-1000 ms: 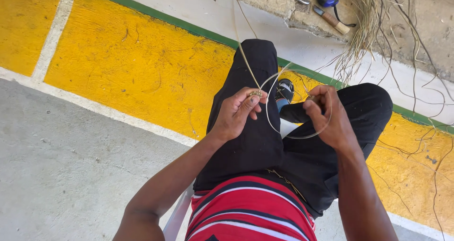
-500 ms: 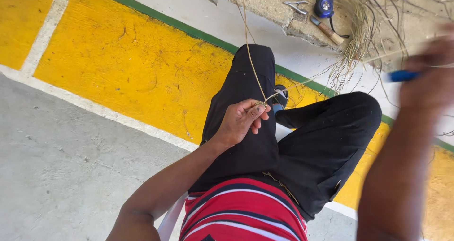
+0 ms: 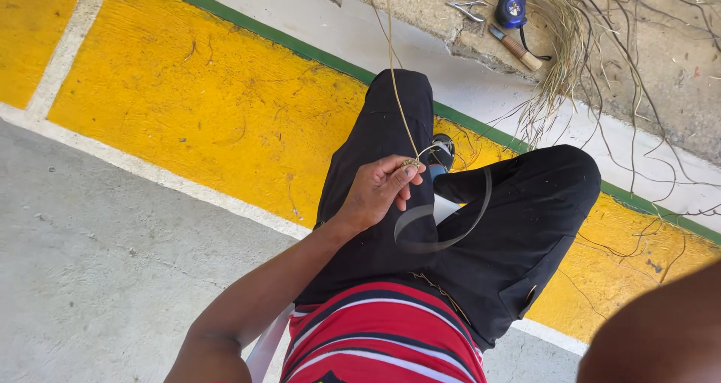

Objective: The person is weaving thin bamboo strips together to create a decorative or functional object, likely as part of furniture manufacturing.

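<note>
A thin straw-coloured fibre strand (image 3: 396, 90) runs nearly straight up and down the view, its long axis reaching from the top edge down over the black-trousered knee (image 3: 398, 105) to a small woven knot (image 3: 410, 162) held above the lap. The left hand (image 3: 378, 191) pinches that knot between thumb and fingertips, the other fingers curled loosely in, so it is closed on the strand's lower end. A short pale tail curves from the knot to the right. Only the right forearm (image 3: 661, 338) shows, blurred at the lower right corner; its hand is out of sight. A dark strap (image 3: 443, 236) loops across the lap. Beyond the knees lie a yellow painted floor band (image 3: 210, 105), a green line (image 3: 300, 46), and on the concrete a bundle of dry fibres (image 3: 556, 45), a blue tape measure (image 3: 512, 11), a wooden-handled tool (image 3: 516, 48) and metal scissors (image 3: 469, 9).
</note>
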